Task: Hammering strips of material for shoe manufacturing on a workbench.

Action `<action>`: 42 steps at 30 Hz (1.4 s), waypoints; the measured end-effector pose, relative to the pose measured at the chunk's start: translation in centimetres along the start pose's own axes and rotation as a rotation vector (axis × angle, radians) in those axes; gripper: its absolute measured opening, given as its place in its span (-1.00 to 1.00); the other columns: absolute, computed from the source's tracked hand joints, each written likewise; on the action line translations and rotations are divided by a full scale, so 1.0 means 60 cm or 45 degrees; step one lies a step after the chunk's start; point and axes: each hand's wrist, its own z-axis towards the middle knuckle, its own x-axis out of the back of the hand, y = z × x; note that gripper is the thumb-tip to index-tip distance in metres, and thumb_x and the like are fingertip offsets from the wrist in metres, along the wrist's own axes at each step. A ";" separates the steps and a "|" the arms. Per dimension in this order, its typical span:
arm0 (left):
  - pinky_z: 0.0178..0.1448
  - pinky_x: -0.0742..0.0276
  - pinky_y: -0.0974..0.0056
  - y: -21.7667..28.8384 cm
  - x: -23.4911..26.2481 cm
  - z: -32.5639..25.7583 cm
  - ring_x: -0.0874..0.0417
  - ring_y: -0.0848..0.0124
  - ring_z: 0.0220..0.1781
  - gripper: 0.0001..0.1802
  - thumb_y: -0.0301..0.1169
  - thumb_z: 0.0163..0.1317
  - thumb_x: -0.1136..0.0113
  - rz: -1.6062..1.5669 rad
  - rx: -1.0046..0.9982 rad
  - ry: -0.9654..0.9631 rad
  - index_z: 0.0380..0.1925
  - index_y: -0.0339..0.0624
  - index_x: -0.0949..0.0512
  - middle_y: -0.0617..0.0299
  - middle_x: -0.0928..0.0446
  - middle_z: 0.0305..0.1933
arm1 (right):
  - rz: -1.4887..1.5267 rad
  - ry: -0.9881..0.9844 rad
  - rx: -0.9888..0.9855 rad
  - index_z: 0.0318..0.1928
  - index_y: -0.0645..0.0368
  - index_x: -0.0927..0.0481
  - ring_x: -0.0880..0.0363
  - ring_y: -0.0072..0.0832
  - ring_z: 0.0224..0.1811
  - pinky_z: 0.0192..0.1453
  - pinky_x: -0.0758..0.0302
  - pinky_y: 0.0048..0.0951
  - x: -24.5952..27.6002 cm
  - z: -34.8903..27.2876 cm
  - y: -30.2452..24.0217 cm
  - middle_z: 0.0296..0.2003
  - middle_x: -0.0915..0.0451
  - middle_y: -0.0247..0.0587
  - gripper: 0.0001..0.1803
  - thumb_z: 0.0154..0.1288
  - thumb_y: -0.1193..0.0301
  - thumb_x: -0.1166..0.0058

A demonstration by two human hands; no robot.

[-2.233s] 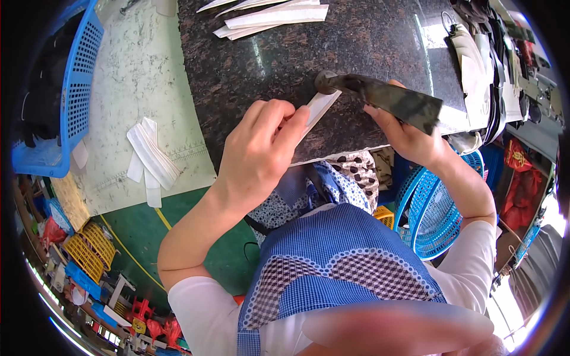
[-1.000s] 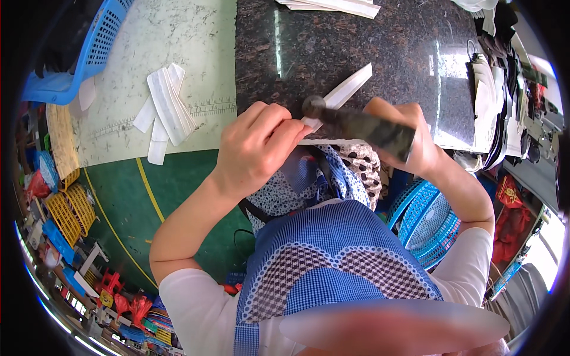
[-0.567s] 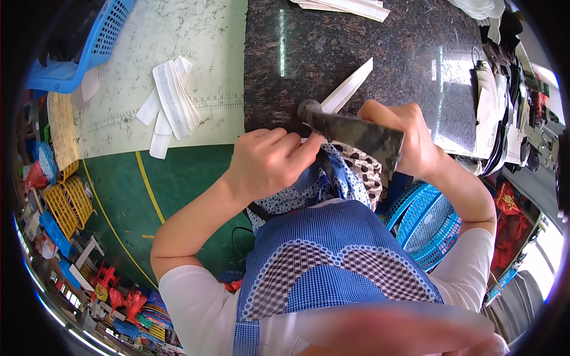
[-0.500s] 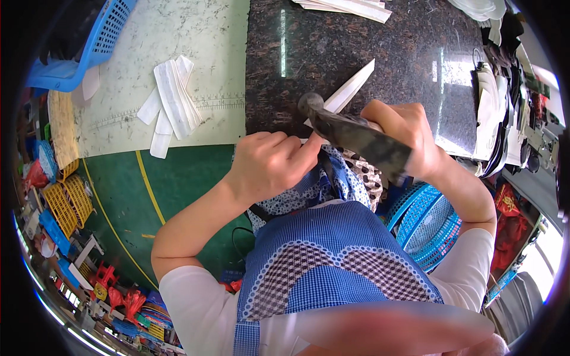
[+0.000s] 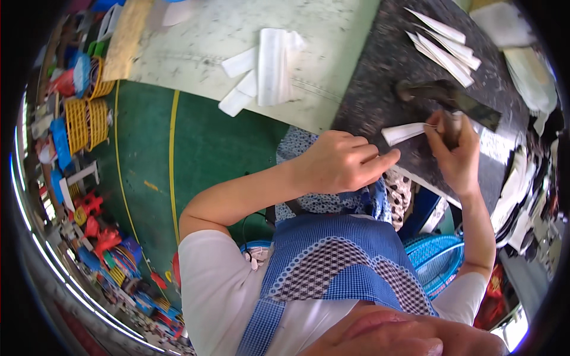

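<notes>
My right hand [image 5: 460, 157] is closed round the short handle of a hammer [image 5: 452, 94], its dark head held over the stone slab [image 5: 371, 89]. A folded white strip [image 5: 404, 134] reaches left from that hand's fingertips, which appear to pinch its end. My left hand [image 5: 350, 163] hovers by the slab's near edge, fingers curled and nothing visible in them. Its index fingertip is a short way below the strip, not touching it. Farther back on the slab lie several pointed white folded strips [image 5: 445, 50].
On the pale board [image 5: 196, 35] to the left lies a fanned pile of flat white strips [image 5: 273, 68]. Blue plastic baskets [image 5: 436, 261] stand below the table at right. Yellow baskets [image 5: 87, 126] are on the far left. Stacked pale and dark pieces [image 5: 516, 178] line the right edge.
The view has swung, shifting the table up and right. My left fingers have come away from the white strip. The strip's end is now at my right fingertips, with the hammer still in that hand.
</notes>
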 end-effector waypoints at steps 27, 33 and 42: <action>-0.30 -0.54 0.45 -0.171 0.212 -0.027 -0.63 0.62 -0.39 -0.72 -0.46 0.31 -0.34 -0.606 1.373 0.362 -0.04 -0.40 -0.60 0.26 -0.70 -0.35 | 0.667 0.321 -0.333 -0.02 0.26 -0.56 -0.42 -0.75 -0.53 -0.54 -0.18 -0.70 0.010 -0.020 0.040 -0.35 -0.55 -0.37 -0.75 0.42 0.36 -0.16; -0.22 -0.60 0.39 -0.168 0.203 -0.028 -0.66 0.54 -0.30 -0.70 -0.43 0.25 -0.39 -0.489 1.353 0.211 -0.08 -0.37 -0.63 0.21 -0.69 -0.28 | 0.644 0.276 -0.319 -0.02 0.23 -0.57 -0.40 -0.77 -0.56 -0.54 -0.17 -0.71 0.011 -0.020 0.034 -0.49 -0.53 -0.44 -0.74 0.43 0.32 -0.17; -0.10 -0.64 0.30 -0.189 0.199 -0.006 -0.67 0.42 -0.16 -0.57 -0.47 0.13 -0.46 -0.235 1.379 -0.063 -0.01 -0.34 -0.57 0.12 -0.64 -0.16 | 0.597 0.265 -0.287 -0.04 0.21 -0.58 -0.41 -0.77 -0.58 -0.55 -0.18 -0.70 0.011 -0.019 0.031 -0.51 -0.51 -0.45 -0.74 0.43 0.29 -0.16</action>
